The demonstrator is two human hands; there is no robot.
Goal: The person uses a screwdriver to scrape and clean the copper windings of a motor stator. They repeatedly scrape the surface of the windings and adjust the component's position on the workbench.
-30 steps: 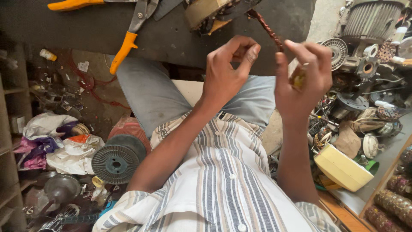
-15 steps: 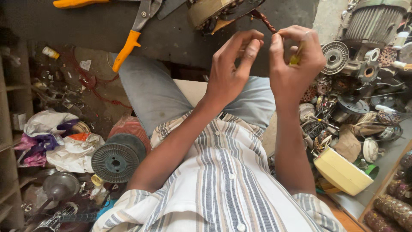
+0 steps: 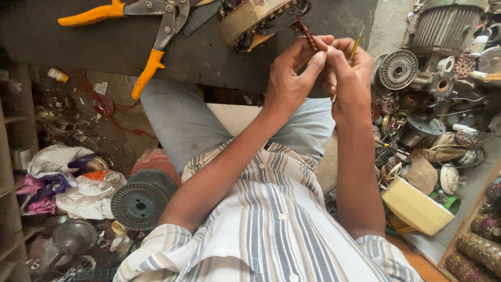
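Both hands are meeting just below the motor stator (image 3: 261, 21), left hand (image 3: 289, 86) and right hand (image 3: 349, 78) pinching its copper winding strand (image 3: 308, 35), which is slanting up-left toward it.

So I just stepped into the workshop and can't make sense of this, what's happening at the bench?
A seated person in a striped shirt holds both hands close together at the bench edge. The left hand and right hand pinch a brown wire bundle that runs from a wound motor stator on the dark bench. The right hand also grips a thin yellow tool. Orange-handled cutters lie untouched.
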